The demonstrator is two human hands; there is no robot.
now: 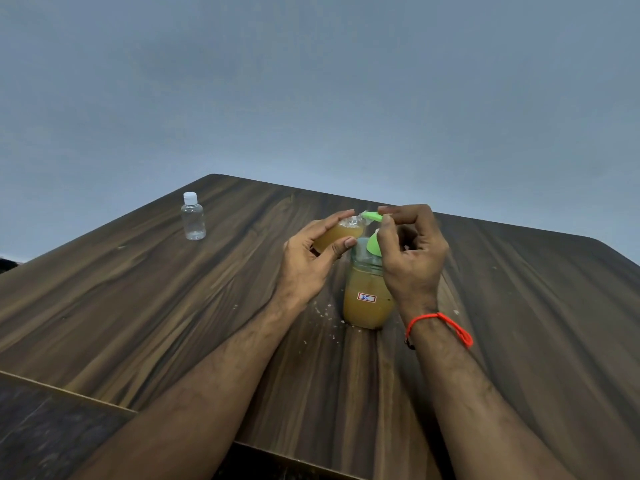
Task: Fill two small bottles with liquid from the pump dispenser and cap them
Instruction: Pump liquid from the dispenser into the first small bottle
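First bottle, tilted in the left hand's grip, looks nearly full at the spout; right hand presses the pump; second bottle stands capped, empty, well apart on the bench.

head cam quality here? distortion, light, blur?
Head view: wide-angle bends the table edges; dim, flat light with soft shadows; no harsh glare; mild softness around the small bottle in the left hand and the green pump under the right hand.

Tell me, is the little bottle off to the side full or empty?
Empty: the capped small bottle looks clear throughout, with no amber liquid.
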